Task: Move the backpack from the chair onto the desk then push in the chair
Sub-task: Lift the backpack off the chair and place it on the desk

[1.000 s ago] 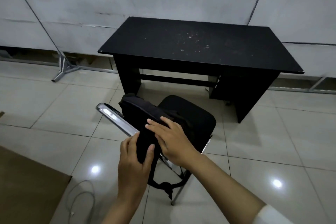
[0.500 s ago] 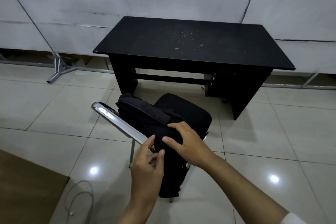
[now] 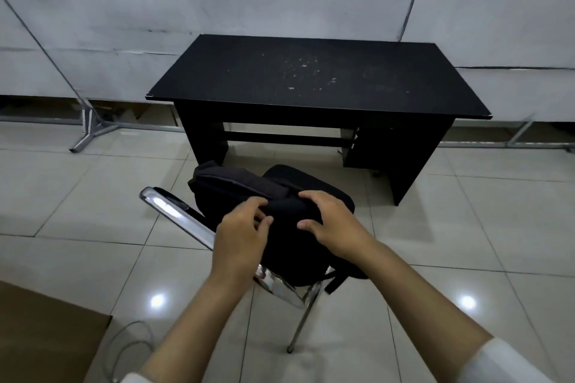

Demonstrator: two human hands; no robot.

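A black backpack (image 3: 236,193) lies on the black padded seat of a chrome-framed chair (image 3: 174,211), which stands pulled out in front of a black desk (image 3: 311,78). My left hand (image 3: 242,236) pinches the near top edge of the backpack. My right hand (image 3: 333,224) curls over the same edge just to the right, thumb underneath. The desk top is bare apart from small white scuffs. The lower part of the backpack is hidden behind my hands.
A white panelled wall runs behind the desk. A metal stand foot (image 3: 90,130) sits on the tiled floor at the left. A brown board (image 3: 40,339) and a grey cable (image 3: 130,345) lie at the lower left.
Both hands have moved forward and closed on the top edge of the backpack. The view has shifted so the desk sits more centred.
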